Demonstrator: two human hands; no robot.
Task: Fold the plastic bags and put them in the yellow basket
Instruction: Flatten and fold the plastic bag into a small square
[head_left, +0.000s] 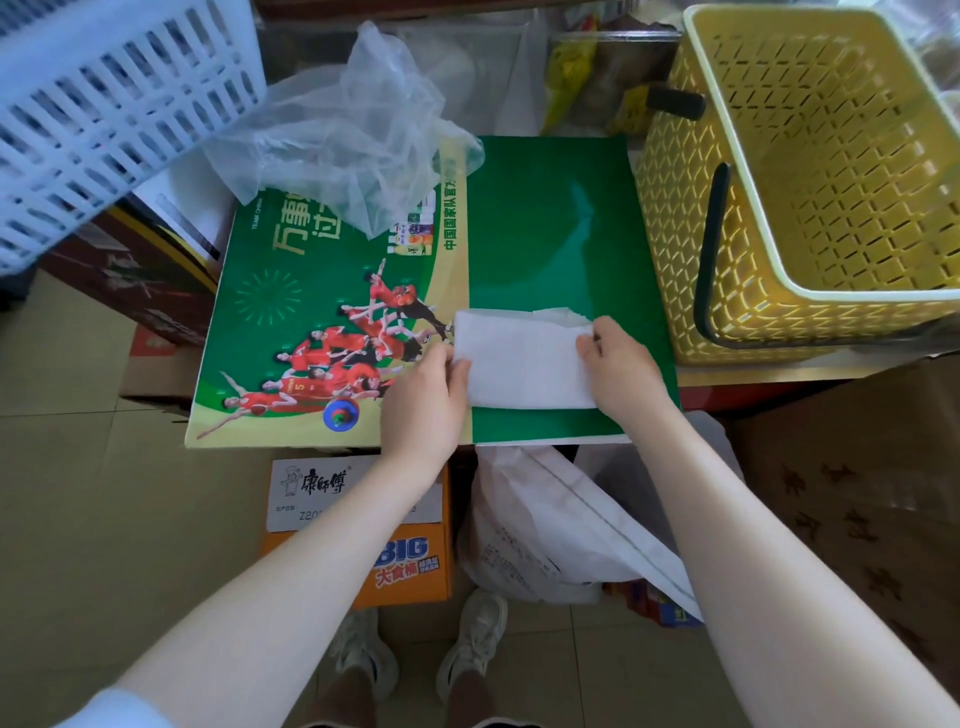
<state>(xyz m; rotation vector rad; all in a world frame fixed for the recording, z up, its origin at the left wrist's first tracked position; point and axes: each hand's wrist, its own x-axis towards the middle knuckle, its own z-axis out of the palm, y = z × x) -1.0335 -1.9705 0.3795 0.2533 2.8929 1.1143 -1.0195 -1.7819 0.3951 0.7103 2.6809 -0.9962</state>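
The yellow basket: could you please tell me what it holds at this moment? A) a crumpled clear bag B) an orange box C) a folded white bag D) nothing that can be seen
D: the yellow basket shows only its bare lattice floor and walls, while the folded white bag lies on the green board, held by the left hand and right hand.

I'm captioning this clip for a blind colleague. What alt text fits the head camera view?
Two bare hands, left hand and right hand, pinch the ends of a folded white plastic bag on a green printed board. A crumpled clear plastic bag lies behind it, and a yellow basket with nothing visible inside stands to the right.
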